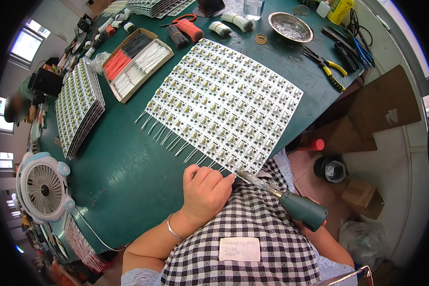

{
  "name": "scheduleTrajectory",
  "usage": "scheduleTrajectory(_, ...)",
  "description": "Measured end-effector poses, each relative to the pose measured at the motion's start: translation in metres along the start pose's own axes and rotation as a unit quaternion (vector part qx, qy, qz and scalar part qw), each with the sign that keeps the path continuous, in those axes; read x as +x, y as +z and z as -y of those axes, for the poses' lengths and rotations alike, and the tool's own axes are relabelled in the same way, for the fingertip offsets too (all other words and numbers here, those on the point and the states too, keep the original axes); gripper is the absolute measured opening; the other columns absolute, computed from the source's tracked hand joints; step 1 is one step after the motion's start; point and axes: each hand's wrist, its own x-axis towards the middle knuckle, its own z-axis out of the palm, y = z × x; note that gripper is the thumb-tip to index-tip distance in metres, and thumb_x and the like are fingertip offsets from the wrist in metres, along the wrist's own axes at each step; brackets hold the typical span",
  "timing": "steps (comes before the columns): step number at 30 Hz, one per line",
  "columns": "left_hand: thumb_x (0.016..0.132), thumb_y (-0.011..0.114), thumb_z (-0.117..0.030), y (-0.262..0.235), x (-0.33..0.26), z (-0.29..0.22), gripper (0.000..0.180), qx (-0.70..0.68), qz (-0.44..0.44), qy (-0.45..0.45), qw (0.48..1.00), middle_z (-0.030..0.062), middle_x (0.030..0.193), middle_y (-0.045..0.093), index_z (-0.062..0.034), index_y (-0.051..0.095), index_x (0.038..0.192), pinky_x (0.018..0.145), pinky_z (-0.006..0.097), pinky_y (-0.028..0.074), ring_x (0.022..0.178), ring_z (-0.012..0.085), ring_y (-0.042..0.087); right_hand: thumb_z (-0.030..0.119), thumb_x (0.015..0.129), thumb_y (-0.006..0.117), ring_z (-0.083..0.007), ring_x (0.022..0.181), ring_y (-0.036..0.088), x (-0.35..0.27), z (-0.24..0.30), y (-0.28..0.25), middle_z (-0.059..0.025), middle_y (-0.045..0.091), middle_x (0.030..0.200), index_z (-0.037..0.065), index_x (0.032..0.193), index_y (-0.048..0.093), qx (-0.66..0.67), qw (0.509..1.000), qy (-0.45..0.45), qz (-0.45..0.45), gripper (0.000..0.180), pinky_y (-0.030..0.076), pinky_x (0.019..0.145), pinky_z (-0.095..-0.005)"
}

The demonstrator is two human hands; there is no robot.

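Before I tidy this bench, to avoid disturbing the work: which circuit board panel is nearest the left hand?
The central white panel, one edge fringed with white wires beside the left hand; the left stack and far stack lie farther away.

A green surface [114, 167] carries a white sheet of circuit boards [219, 100]; left of it lie an open box [149, 77] of wires [117, 64] and a stack of similar sheets [78, 105], beyond it red, black and white wire bundles [189, 29] and a round metal bowl [291, 39], and near its right corner yellow-and-black pliers [326, 64]
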Motion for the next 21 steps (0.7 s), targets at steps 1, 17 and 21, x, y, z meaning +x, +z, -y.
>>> scheduleTrajectory(1, 0.06, 0.072, -0.005, 0.0, 0.0, 0.0, 0.023, 0.0, 0.001, -0.001, 1.0, -0.003, 0.066, 0.048, -0.014, 0.067, 0.081, 0.074, 0.035, 0.034, 0.069, 0.0164, 0.051, 0.004, 0.073, 0.069, -0.0222, 0.083, 0.065, 0.0, -0.001, -0.001, -0.011, 0.065, 0.095, -0.002, 0.102, 0.062, -0.001, 1.0, -0.006, 0.018, 0.03, 0.05, 0.074, -0.0286)
scheduleTrajectory(17, 0.061, 0.073, -0.004, -0.001, 0.0, -0.004, 0.023, -0.008, 0.007, -0.016, 1.0, -0.0013, 0.069, 0.05, -0.0124, 0.067, 0.081, 0.074, 0.036, 0.037, 0.07, 0.0183, 0.051, 0.008, 0.082, 0.063, -0.0189, 0.085, 0.064, -0.014, -0.009, -0.018, -0.0128, 0.063, 0.101, -0.005, 0.111, 0.056, 0.089, 0.995, 0.047, 0.012, 0.032, 0.051, 0.076, -0.0296)
scheduleTrajectory(21, 0.059, 0.073, -0.004, -0.003, 0.002, -0.009, 0.024, -0.019, -0.022, -0.014, 0.999, -0.0021, 0.07, 0.05, -0.0131, 0.068, 0.082, 0.073, 0.036, 0.036, 0.07, 0.0177, 0.05, 0.008, 0.08, 0.064, -0.0229, 0.087, 0.064, -0.014, 0.013, -0.024, -0.0139, 0.063, 0.099, -0.002, 0.106, 0.06, 0.035, 0.995, 0.087, 0.016, 0.028, 0.051, 0.078, -0.0323)
